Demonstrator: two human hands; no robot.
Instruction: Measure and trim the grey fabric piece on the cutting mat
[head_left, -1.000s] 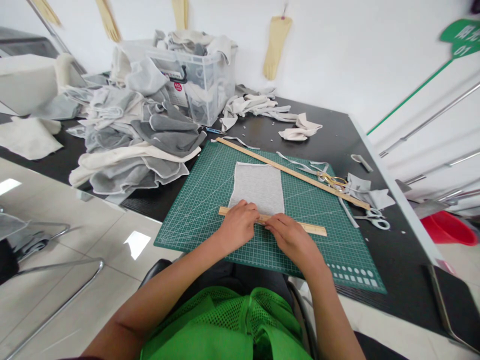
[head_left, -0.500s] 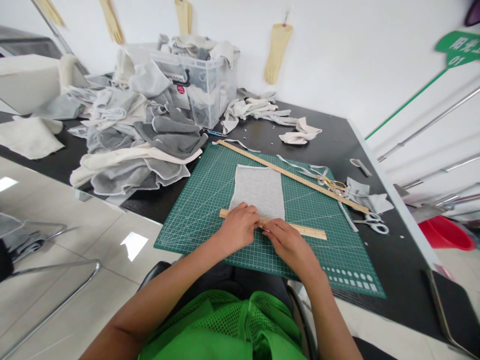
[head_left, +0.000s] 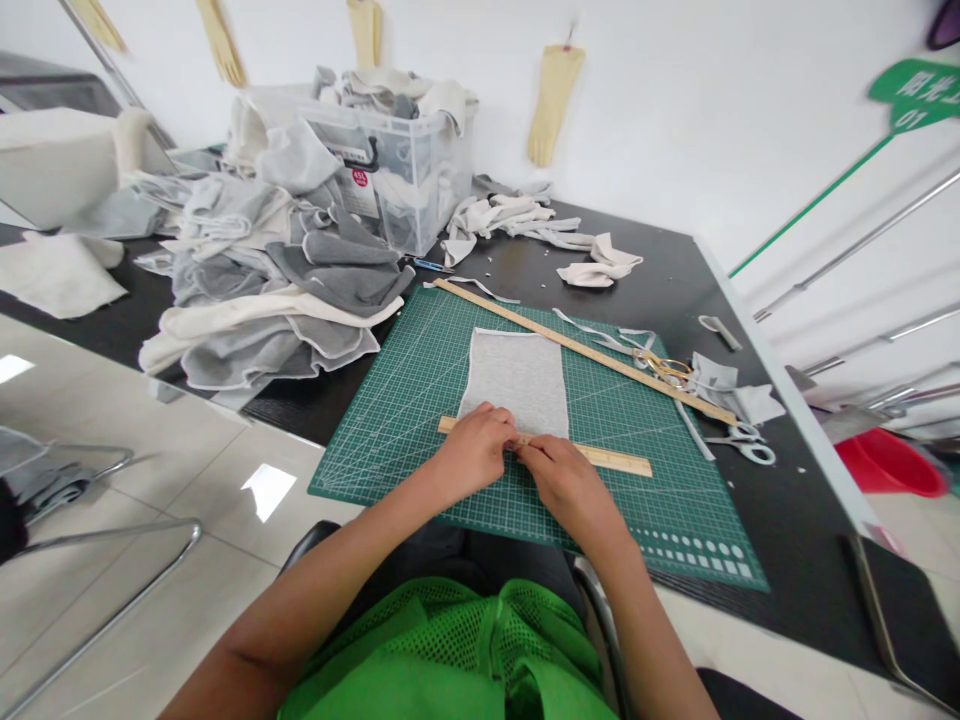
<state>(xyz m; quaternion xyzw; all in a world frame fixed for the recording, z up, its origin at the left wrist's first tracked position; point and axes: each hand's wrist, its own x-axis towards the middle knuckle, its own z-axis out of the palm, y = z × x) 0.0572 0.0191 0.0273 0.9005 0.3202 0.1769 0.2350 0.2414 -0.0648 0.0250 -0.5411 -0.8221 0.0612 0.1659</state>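
Observation:
A grey cloth rectangle lies flat on the green cutting mat. A short wooden ruler lies across the cloth's near edge. My left hand rests on the ruler's left part with its fingers curled, pressing ruler and cloth down. My right hand is just to its right, fingertips pinched together at the ruler's near edge and touching the left hand. Whatever sits in that pinch is hidden.
A long wooden ruler lies slanted across the mat's far side. Gold scissors and white-handled scissors lie among cloth scraps at the right. A heap of grey and cream cloth and a clear plastic bin stand at the back left.
My right hand has slid left along the short ruler until it meets the left hand. The left hand, ruler and cloth have stayed put.

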